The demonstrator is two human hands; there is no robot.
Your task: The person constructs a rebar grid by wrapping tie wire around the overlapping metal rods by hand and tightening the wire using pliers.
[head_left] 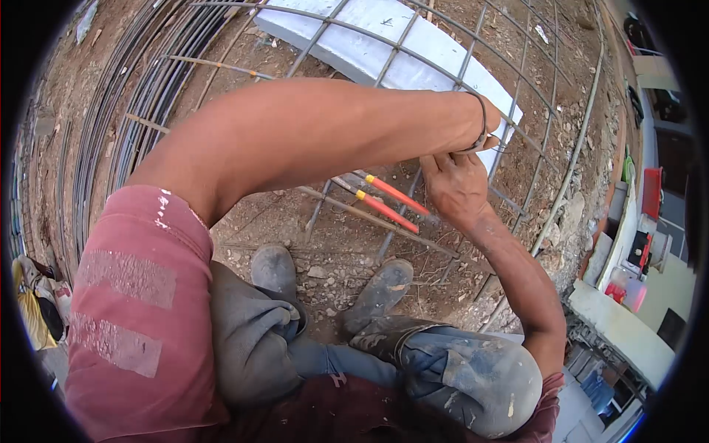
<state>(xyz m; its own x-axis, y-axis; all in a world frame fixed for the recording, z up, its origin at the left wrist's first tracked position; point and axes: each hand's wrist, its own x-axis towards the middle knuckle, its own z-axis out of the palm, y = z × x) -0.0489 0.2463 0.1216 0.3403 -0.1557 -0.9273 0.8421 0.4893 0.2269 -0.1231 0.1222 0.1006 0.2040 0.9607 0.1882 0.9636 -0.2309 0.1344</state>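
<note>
My left hand is at the steel bar grid, over the right end of a white slab. A dark loop circles its wrist, and its fingers are mostly hidden. Just below it, my right hand has its fingers bent and pressed together, touching the left hand; what they hold is too small to make out. Thin dark wire shows beside both hands. A tool with red and yellow handles lies left of my right hand, its other end hidden under my left forearm.
Under the grid rests the white slab. Long steel rods run along the left. My boots stand on rubble-strewn soil below the grid. A concrete ledge and a red box are at the right.
</note>
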